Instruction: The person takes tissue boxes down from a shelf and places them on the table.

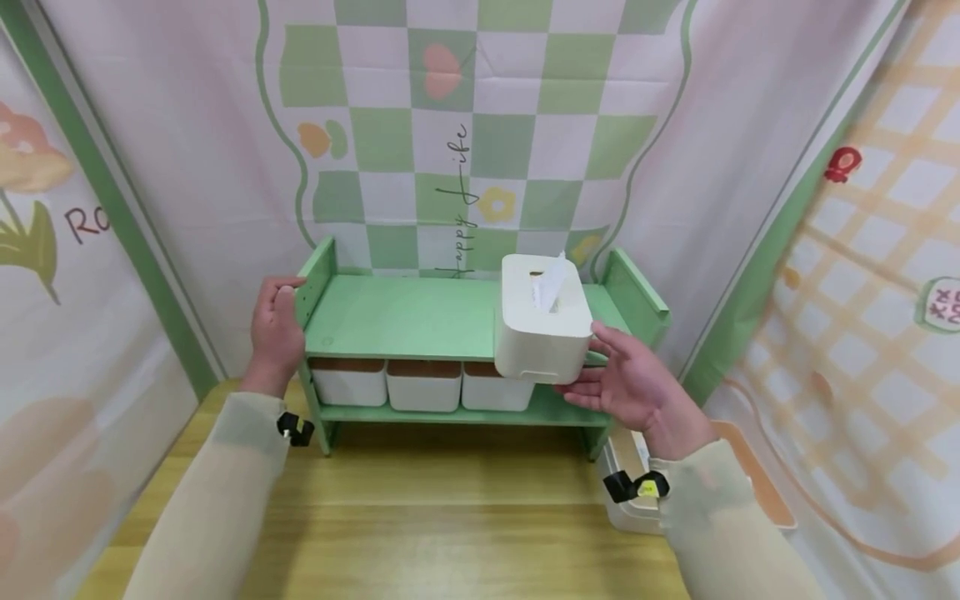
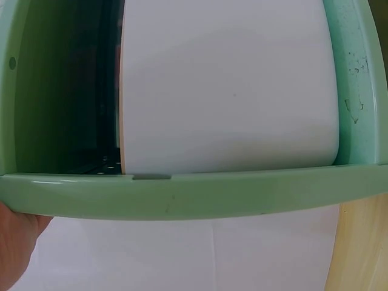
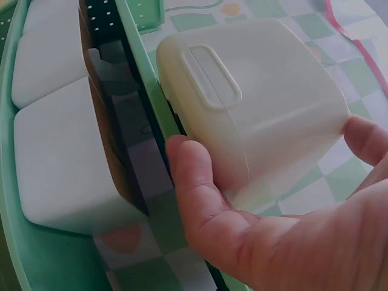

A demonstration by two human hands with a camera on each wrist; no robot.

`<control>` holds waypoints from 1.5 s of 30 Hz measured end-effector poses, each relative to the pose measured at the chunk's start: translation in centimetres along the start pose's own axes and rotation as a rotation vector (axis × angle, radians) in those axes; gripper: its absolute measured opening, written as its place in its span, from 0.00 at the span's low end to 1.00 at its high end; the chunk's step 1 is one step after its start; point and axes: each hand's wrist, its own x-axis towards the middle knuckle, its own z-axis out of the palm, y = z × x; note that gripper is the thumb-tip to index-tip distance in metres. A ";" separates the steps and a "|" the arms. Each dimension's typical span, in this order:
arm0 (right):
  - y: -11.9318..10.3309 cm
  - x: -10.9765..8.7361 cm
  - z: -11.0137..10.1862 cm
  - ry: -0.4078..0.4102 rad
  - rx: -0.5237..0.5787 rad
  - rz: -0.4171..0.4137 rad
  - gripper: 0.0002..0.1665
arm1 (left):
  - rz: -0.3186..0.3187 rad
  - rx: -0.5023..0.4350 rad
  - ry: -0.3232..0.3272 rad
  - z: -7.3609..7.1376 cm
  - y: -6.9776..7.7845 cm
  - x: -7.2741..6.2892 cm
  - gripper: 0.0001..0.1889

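Observation:
My right hand holds a white tissue box over the right part of a green two-tier shelf. A tissue sticks up from the slot in its top. In the right wrist view, the fingers support the box's lower edge while the thumb presses its side. At the shelf's left end, my left hand grips the raised side panel. Only a bit of that hand shows in the left wrist view, by the green rail.
Three white bins stand in a row on the lower tier. To the right of the shelf, a pale container sits beside an orange-and-white tray, partly behind my right forearm. Patterned curtains surround the wooden tabletop.

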 end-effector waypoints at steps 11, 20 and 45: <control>-0.4 0.2 0.4 -0.022 0.091 0.023 0.41 | -0.011 0.001 -0.004 -0.1 -0.1 -0.1 0.26; -0.2 0.5 0.4 0.015 0.087 -0.007 0.36 | -0.020 -0.007 -0.014 -0.1 -0.1 -0.1 0.27; 0.8 -1.5 -0.5 -0.083 -0.078 -0.126 0.24 | -0.058 0.044 0.033 0.1 0.2 -0.1 0.28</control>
